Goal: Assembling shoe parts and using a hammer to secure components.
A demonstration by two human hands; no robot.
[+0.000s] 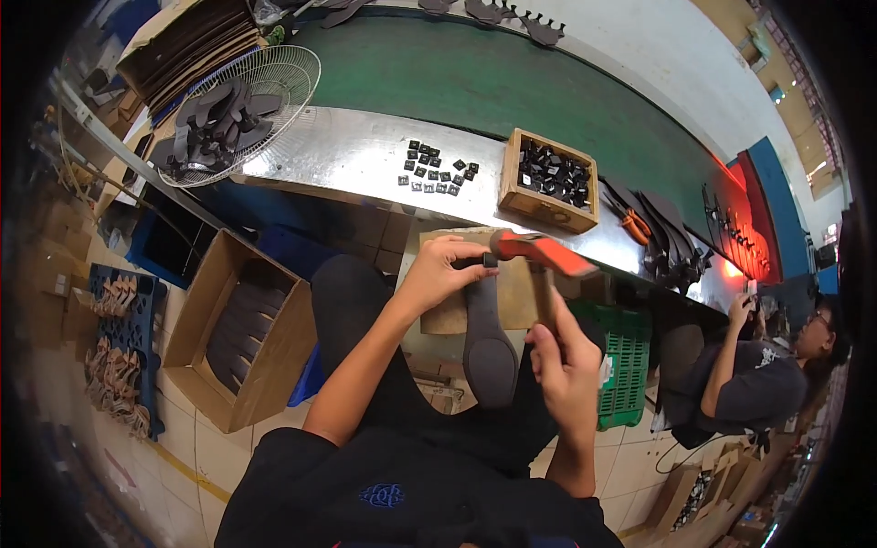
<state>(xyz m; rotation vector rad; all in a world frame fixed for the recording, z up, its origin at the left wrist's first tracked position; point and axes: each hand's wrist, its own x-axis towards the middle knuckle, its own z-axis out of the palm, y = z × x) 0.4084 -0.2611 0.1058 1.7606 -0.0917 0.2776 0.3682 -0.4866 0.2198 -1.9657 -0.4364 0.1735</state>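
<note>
My left hand (440,272) pinches a small black block (491,260), like a low shoe heel, at the far end of a dark grey shoe sole (491,358). The sole's wide end points toward my lap, its narrow end over a worn wooden board (440,318). My right hand (568,370) is closed around the wooden handle of a hammer (548,253). The hammer's red head is raised just right of the block, apart from it as far as I can tell. The fingertips partly hide the block.
On the metal bench, similar black blocks (431,171) lie in loose rows beside a wooden box (548,212) full of them. Orange-handled pliers (635,226) lie to the right. A fan-guard basket (306,87) and a cardboard box (274,361) hold soles. A co-worker (763,374) sits right.
</note>
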